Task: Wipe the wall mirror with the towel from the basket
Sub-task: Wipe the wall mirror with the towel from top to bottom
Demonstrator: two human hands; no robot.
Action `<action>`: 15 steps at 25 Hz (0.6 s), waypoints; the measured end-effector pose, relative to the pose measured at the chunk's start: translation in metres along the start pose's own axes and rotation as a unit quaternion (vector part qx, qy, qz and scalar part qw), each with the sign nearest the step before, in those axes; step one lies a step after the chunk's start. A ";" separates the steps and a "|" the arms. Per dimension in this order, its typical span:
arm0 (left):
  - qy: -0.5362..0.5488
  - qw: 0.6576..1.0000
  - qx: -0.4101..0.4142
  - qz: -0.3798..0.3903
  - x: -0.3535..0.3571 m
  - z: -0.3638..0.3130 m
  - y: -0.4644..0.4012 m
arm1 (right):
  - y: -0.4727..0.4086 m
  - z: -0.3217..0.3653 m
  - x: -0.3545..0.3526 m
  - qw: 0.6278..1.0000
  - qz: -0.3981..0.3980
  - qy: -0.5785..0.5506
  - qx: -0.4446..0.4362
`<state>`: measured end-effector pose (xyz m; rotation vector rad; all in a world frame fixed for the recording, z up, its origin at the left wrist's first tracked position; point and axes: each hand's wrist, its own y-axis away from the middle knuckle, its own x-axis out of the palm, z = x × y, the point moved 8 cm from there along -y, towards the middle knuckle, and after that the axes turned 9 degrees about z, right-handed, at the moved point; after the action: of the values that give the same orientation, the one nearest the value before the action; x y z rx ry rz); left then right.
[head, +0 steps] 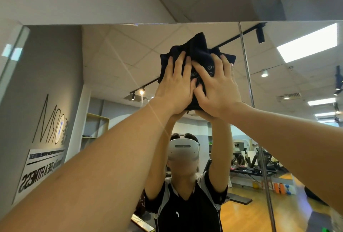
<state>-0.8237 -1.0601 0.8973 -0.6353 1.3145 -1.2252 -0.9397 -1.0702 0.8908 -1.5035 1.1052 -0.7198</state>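
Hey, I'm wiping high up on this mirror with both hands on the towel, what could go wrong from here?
1. Both the left hand and right hand press the dark towel flat with straight fingers rather than gripping it, so it may slip and drop.
2. The towel is bunched, so it may leave streaks on the mirror.
3. The vertical mirror seam lies just right of the towel and could snag it.

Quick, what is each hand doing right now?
Left hand: open, fingers flat, pressing the dark towel against the mirror.
Right hand: open, fingers spread, pressing the same towel.
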 end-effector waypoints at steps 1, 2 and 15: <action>-0.001 1.000 0.002 -0.002 -0.004 0.011 0.004 | -0.003 0.011 0.004 1.000 -0.003 -0.001 0.001; -0.003 1.000 0.006 -0.003 -0.007 0.022 0.009 | -0.007 0.023 0.008 1.000 -0.006 -0.002 0.004; 0.005 1.000 -0.007 0.001 -0.059 0.215 0.062 | -0.070 0.208 0.070 1.000 -0.022 0.011 0.007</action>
<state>-0.5927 -1.0469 0.9101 -0.6384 1.3315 -1.2201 -0.7101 -1.0522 0.9011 -1.5142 1.0855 -0.7747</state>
